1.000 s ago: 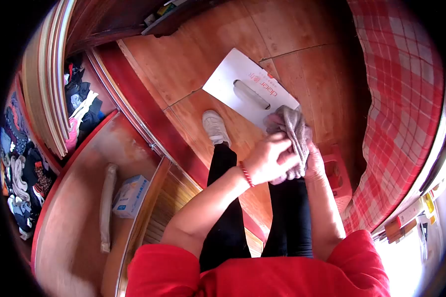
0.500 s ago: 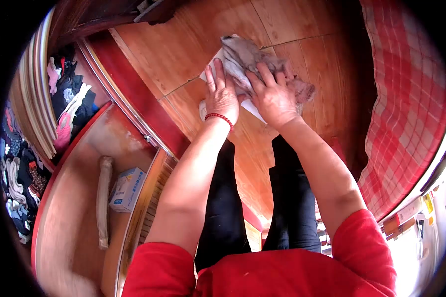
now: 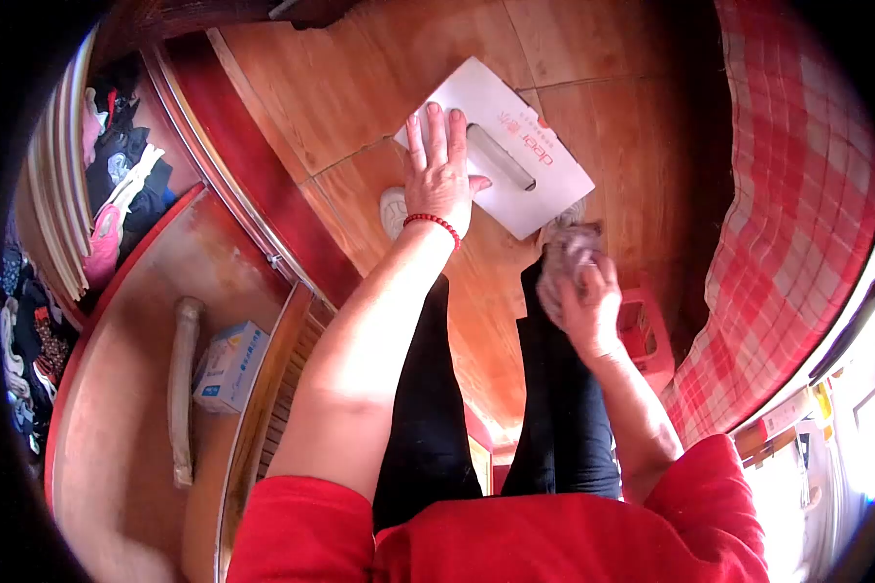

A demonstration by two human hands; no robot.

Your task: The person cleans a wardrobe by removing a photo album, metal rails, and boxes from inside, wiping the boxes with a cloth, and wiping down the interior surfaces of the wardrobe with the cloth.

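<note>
A white box [image 3: 540, 185] with red lettering and a handle slot on top stands on the floor in front of me. My left hand [image 3: 440, 180] lies on its left edge, fingers stretched out and holding nothing. A red bead bracelet [image 3: 432, 220] circles that wrist. Off the box's near right corner, my right hand [image 3: 593, 303] is closed around a crumpled greyish-pink cloth [image 3: 566, 267]. The cloth hangs close to my right leg, over part of my shoe.
Wood-look tiles [image 3: 360, 87] cover the floor. At left are a wooden cabinet with a small blue-and-white box [image 3: 231, 367], a long pale roll [image 3: 184, 389] and piled clothes [image 3: 117, 185]. A pink plastic stool [image 3: 648, 335] and red checked fabric [image 3: 778, 214] are at right.
My right hand has drawn the cloth off the box top, toward me and to the right. The box's top now shows. My left hand has stayed on the box's left side.
</note>
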